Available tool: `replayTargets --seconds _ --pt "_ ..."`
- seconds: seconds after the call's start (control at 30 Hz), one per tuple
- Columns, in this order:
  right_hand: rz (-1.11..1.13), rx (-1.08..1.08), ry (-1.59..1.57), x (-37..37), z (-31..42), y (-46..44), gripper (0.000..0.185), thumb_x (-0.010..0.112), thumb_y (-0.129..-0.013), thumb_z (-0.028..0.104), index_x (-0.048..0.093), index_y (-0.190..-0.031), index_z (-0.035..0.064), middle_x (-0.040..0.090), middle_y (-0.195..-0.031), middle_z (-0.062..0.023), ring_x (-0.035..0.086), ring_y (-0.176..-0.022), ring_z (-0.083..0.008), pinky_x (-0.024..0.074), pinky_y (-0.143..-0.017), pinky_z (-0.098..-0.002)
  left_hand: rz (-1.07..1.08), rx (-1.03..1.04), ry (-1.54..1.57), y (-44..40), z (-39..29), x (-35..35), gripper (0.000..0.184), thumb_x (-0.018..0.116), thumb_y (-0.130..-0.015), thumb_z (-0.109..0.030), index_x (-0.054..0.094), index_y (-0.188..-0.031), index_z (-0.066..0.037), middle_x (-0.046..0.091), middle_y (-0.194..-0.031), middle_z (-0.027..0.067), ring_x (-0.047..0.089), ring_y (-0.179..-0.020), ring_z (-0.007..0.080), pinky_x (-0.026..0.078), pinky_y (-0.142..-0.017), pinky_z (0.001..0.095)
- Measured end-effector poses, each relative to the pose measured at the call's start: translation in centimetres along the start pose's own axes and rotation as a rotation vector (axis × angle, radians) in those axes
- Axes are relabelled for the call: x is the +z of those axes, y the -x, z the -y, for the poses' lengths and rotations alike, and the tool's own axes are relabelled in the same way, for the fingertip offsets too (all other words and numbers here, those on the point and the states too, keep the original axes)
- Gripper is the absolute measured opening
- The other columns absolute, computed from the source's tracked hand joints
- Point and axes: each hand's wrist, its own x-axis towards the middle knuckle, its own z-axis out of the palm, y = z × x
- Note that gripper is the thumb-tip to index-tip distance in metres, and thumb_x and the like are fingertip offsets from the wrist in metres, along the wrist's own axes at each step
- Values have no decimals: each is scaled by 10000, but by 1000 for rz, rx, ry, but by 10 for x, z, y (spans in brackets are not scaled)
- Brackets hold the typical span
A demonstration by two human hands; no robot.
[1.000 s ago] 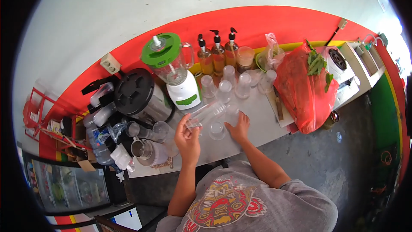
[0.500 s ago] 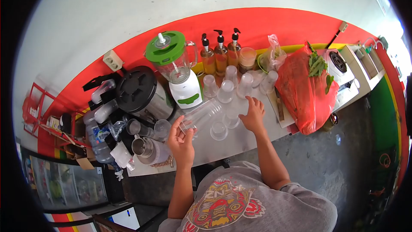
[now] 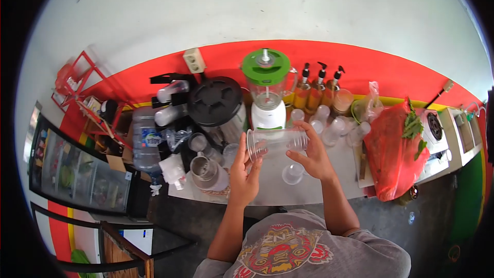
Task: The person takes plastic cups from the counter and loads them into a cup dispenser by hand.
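A stack of clear plastic cups (image 3: 278,143) lies sideways in the air above the table, held between both hands. My left hand (image 3: 244,180) grips the stack's open-rim end, thumb below and fingers along the side. Around the other end curl the fingers and thumb of my right hand (image 3: 315,159). Beneath the stack, one clear cup (image 3: 293,173) sits on the white table (image 3: 267,193). More clear cups (image 3: 334,129) stand in a group behind my right hand. Just beyond the stack is a blender (image 3: 268,116) with a green lid, its base partly hidden by the cups.
Pump bottles (image 3: 315,95) line the red wall. A red plastic bag (image 3: 393,154) with leaves sits right, before a stove (image 3: 433,128). Left stand a black-lidded container (image 3: 216,103), a metal jug (image 3: 205,170) and a large water bottle (image 3: 146,141).
My right hand has come over from beside the standing cups and closed on the far end of the stack. The stack is now level. The head view has shifted left and up.
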Motion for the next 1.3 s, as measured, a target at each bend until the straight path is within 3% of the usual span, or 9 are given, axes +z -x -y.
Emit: replayTargets --seconds 0.13,0.17,0.23,0.37,0.57,0.83,0.93,1.1,1.3 --pt "65 -127 141 36 8 -10 644 807 -846 -56 472 -1379 76 473 -1311 -63 535 -1213 -161 487 -1014 -334 -75 100 -70 -7 -6 -28 680 605 -1078 -88 295 -1673 22 640 -1452 199 612 -1350 248 428 -1170 380" --pt "115 -180 121 45 10 -14 622 800 -825 -77 467 -1323 90 452 -1307 -71 490 -1242 -174 433 -1079 -347 -82 160 -73 -9 -7 -35 669 618 -1069 -89 323 -1658 26 602 -1490 196 580 -1383 247 420 -1177 384" --pt "172 -233 150 62 16 -19 630 800 -813 -83 469 -1319 95 444 -1318 -78 469 -1267 -188 406 -1102 -353 -127 258 -78 -11 -1 -55 640 665 -1039 -108 406 -1606 35 495 -1582 176 491 -1462 266 379 -1212 405" --pt "281 -300 166 96 22 -24 644 796 -798 -88 471 -1320 102 429 -1322 -111 433 -1307 -260 353 -1142 -392 -305 312 -172 -9 -28 -77 651 688 -1032 -143 423 -1597 40 446 -1633 169 450 -1501 283 338 -1242 419" --pt "288 -311 207 153 17 -39 646 784 -813 -81 446 -1338 82 419 -1325 -157 439 -1293 -307 338 -1151 -421 -186 240 26 -19 -45 -129 584 499 -1143 -283 414 -1617 47 481 -1643 189 431 -1535 278 285 -1270 384" --pt "230 -344 242 210 13 -63 647 784 -826 -75 428 -1350 54 421 -1322 -164 450 -1287 -290 345 -1148 -397 -206 157 -6 -31 -52 -184 607 471 -1157 -350 419 -1614 48 492 -1635 187 447 -1520 256 296 -1255 368" --pt "213 -247 267 221 5 -76 674 808 -818 -63 433 -1369 39 446 -1312 -162 477 -1261 -260 386 -1114 -376 -198 128 -16 -37 -38 -207 591 493 -1157 -325 420 -1611 46 501 -1625 178 461 -1502 240 319 -1234 346" --pt "45 -177 161 250 5 -104 676 824 -855 -45 440 -1405 42 537 -1272 -109 585 -1088 -163 519 -885 -290 -168 90 67 -29 -8 -255 541 551 -1135 -216 434 -1605 25 531 -1596 193 493 -1490 262 363 -1215 374" --pt "-63 -242 248 287 18 -133 690 834 -866 -28 446 -1432 41 596 -1266 -94 633 -1024 -138 530 -791 -268 -265 92 -88 -29 -19 -330 488 636 -1063 -122 546 -1533 -27 630 -1508 153 582 -1420 269 428 -1165 396"
